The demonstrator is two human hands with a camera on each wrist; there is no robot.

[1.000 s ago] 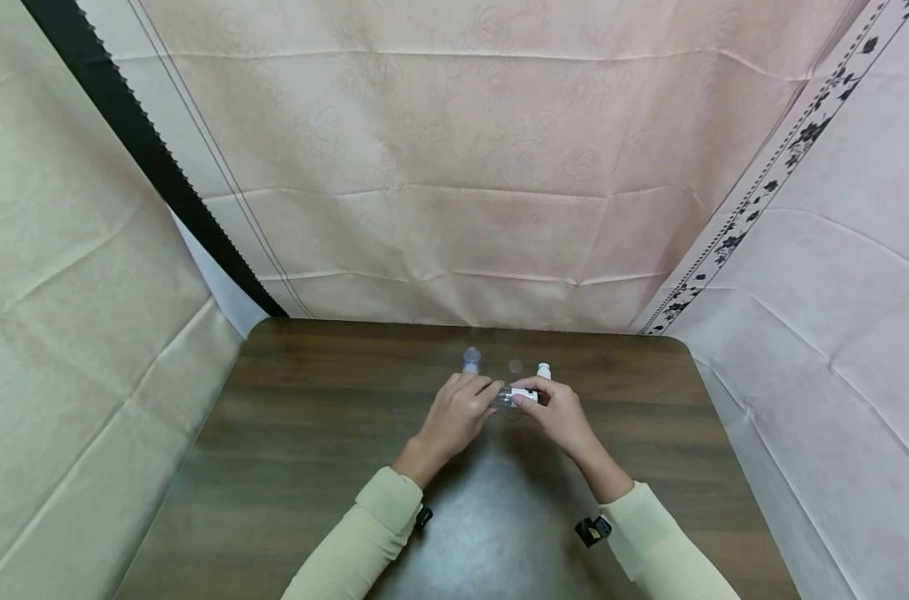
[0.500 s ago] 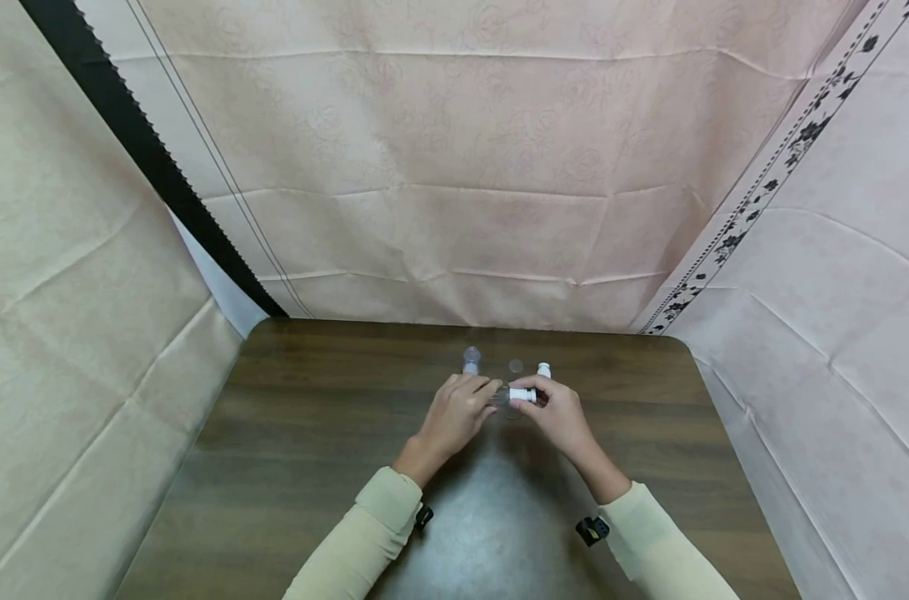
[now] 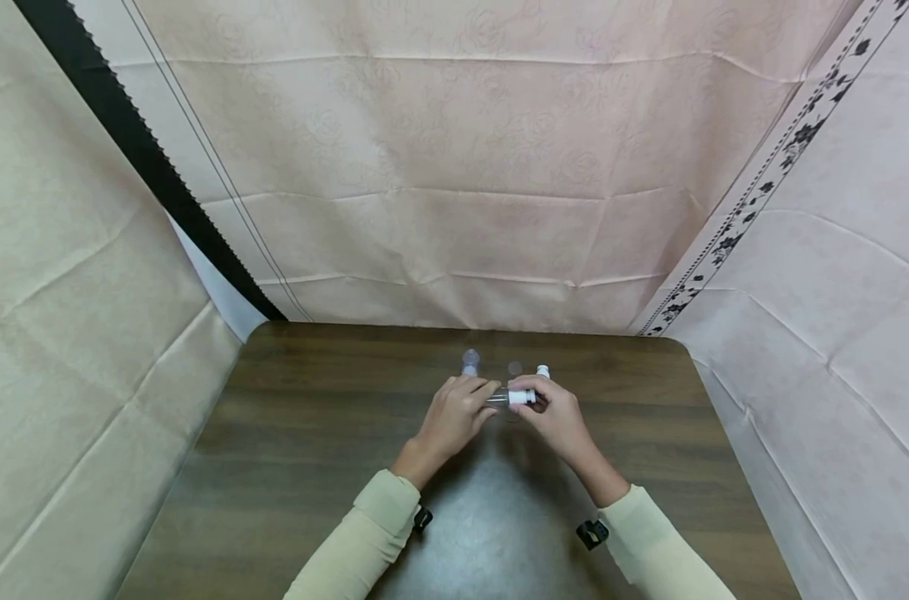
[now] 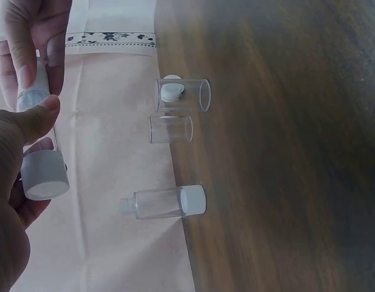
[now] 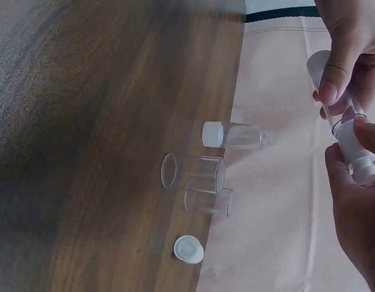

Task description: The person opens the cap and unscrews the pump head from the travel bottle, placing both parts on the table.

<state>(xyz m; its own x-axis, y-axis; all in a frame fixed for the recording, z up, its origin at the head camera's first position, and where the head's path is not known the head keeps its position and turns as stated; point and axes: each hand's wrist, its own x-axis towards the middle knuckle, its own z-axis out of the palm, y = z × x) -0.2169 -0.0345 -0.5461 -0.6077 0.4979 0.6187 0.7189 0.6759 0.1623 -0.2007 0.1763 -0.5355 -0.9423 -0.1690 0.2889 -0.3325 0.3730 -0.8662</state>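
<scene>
Both hands hold one small clear bottle [image 4: 44,175] with a white base, level between them. My left hand [image 3: 452,419] grips its clear body near the base, the thumb along the side. At the other end, my right hand [image 3: 555,415] pinches the white pump collar [image 5: 353,146] between thumb and fingers. The collar sits at the bottle's mouth; whether it is fully seated I cannot tell. A second clear bottle [image 5: 239,135] with a white base stands upright on the table, beyond my left hand. Fingers hide part of the held bottle.
Two clear open cylinders, a larger one [image 5: 198,174] and a smaller one [image 5: 209,202], stand beyond the hands. A small white pump piece [image 3: 543,371] is to their right. The wooden table's [image 3: 312,442] far edge meets a pale cloth backdrop [image 3: 454,208].
The white collar has turned in my right fingers; its dark marking, visible earlier, is out of sight. Both hands stay in nearly the same place. The head view has shifted slightly.
</scene>
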